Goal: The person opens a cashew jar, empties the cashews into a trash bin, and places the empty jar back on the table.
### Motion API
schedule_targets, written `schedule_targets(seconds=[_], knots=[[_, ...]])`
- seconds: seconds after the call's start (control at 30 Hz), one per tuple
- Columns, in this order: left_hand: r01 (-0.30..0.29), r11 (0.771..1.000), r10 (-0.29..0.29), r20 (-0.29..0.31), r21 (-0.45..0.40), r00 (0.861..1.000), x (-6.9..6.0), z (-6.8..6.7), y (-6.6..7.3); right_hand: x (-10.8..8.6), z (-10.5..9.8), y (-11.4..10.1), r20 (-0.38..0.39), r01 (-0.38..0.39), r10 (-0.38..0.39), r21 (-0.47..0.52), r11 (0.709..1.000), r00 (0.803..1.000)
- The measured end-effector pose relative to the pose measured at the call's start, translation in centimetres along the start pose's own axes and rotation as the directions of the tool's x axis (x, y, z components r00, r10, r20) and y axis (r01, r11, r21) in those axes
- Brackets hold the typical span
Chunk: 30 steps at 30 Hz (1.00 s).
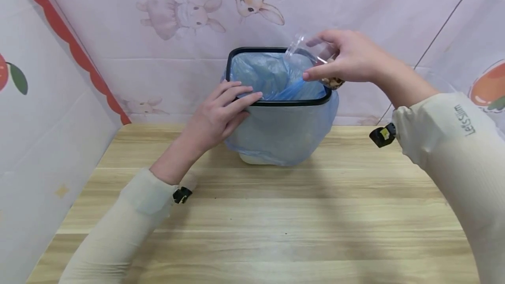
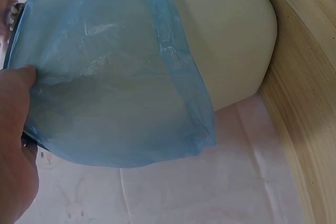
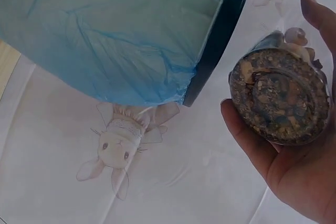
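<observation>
A pale trash can (image 1: 256, 158) with a black rim (image 1: 289, 103) stands by the back wall. It is lined with a translucent blue bag (image 1: 282, 130) folded down over its outside. My left hand (image 1: 215, 115) grips the rim at the front left corner, fingers over the top and thumb against the outside. Above the can's right side, my right hand (image 1: 351, 58) holds a clear plastic jar (image 1: 301, 51) on its side, its mouth toward the opening. Brown and dark bits (image 3: 278, 95) fill the jar's base in the right wrist view; what they are is unclear.
The can stands on a wood-grain table (image 1: 252, 214). Behind it hangs a pale cloth (image 1: 118, 25) printed with rabbits, and a side cloth with a red scalloped edge (image 1: 72, 51) is at the left. A few tiny dark specks dot the tabletop.
</observation>
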State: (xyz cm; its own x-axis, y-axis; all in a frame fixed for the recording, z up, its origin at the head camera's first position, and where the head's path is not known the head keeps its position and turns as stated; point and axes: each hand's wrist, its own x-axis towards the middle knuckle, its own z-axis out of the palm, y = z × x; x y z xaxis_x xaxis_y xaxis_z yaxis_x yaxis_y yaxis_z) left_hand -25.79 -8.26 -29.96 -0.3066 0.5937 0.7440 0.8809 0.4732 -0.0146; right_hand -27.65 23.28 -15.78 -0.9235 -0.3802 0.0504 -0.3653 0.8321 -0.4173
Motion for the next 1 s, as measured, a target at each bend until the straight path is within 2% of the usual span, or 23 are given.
schedule_targets(seconds=[0.2, 0.5, 0.83, 1.0], knots=[[0.003, 1.0, -0.003, 0.005, -0.01, 1.0, 0.0, 0.0, 0.1, 0.7, -0.1, 0.0, 0.027, 0.031, -0.029, -0.08, 0.996, 0.999], [0.0, 1.0, 0.0, 0.005, -0.015, 1.0, 0.0, 0.0, 0.0, 1.6, 0.0, 0.1, 0.071, 0.038, -0.03, -0.124, 0.992, 0.997], [-0.003, 1.0, 0.003, 0.007, -0.009, 1.0, 0.0, 0.2, 0.0, 2.2, 0.0, 0.1, 0.066, 0.066, -0.051, -0.255, 0.965, 0.997], [-0.001, 1.0, 0.001, 0.008, -0.009, 1.0, 0.0, 0.1, 0.1, 2.6, 0.0, 0.1, 0.087, 0.056, -0.031, -0.296, 0.954, 0.996]])
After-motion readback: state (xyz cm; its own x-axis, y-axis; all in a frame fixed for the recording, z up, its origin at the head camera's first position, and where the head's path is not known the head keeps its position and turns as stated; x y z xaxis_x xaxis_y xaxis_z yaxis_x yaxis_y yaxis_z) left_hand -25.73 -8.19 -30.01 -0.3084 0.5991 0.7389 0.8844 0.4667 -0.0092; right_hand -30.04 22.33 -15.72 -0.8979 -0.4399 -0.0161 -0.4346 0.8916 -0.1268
